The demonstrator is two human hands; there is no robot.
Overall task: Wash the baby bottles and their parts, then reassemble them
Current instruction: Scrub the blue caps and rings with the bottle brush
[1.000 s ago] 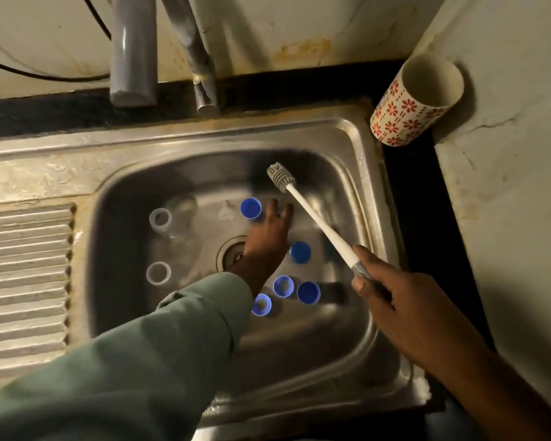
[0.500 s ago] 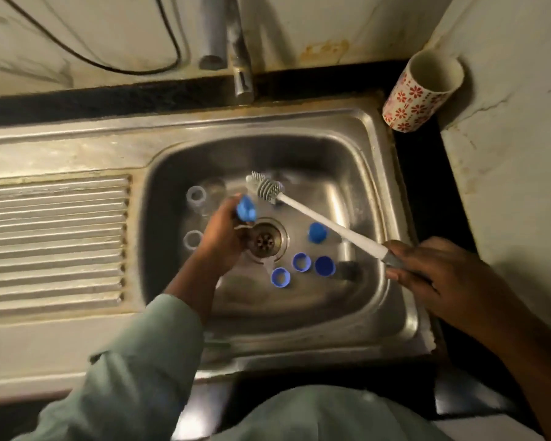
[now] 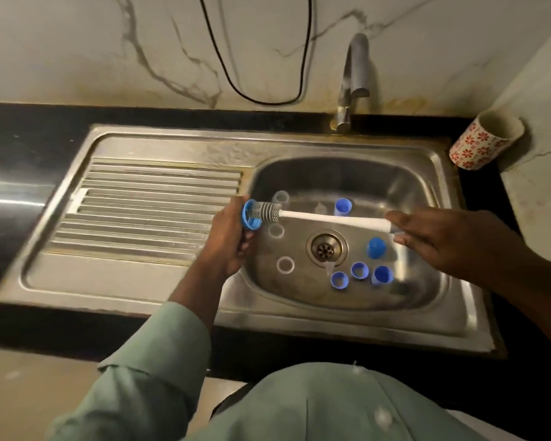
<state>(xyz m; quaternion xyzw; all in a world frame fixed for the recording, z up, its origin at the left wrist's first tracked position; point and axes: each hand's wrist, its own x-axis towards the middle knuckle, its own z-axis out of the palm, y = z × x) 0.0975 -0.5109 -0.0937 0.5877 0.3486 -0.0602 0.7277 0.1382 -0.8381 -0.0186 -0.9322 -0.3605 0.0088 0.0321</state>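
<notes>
Brush bristles (image 3: 269,212) are pushed into a blue cap (image 3: 250,215) that is gripped in the curled fingers of the left hand (image 3: 228,240), above the left edge of the sink (image 3: 427,173). The white brush handle (image 3: 331,218) is pinched at its far end by the right hand (image 3: 442,240). Between the two hands, down in the basin, clear rings (image 3: 285,265) are seen near the left hand and more blue caps (image 3: 358,270) below the right, around the drain (image 3: 326,248).
</notes>
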